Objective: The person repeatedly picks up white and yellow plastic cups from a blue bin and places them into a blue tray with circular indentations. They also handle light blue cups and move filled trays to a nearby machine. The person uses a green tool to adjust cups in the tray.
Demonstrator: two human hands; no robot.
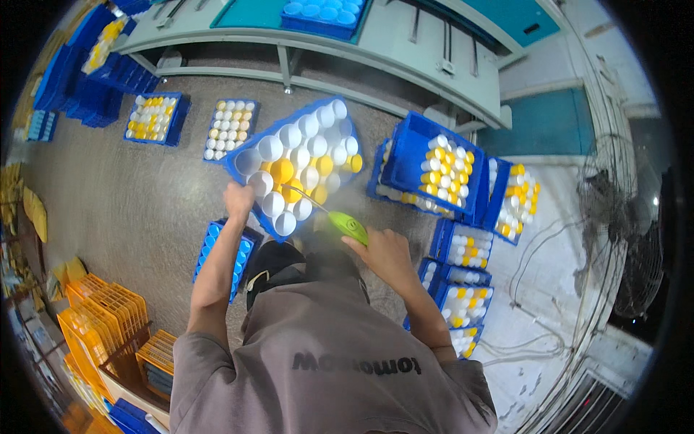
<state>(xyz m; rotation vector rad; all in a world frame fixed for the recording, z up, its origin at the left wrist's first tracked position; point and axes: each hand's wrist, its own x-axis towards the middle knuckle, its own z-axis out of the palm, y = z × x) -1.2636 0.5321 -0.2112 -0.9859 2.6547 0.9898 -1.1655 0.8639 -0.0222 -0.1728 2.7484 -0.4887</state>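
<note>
A blue crate (253,142) holding rows of white cups (270,148) and some yellow cups (282,171) is tilted in front of me. My left hand (239,200) is closed around its near left edge. In my right hand (387,252), on the other side, is a green air blow gun (348,226) with a thin bent metal tube. The tube's tip reaches over a yellow cup near the crate's middle. My right palm hides part of the gun's handle.
Blue crates (410,148) of white and yellow cups stand stacked at the right. Two smaller trays sit on the floor at far left. A long workbench (210,59) spans the back. Orange crates (108,318) stand near left; a blue cup crate (225,253) lies below my left hand.
</note>
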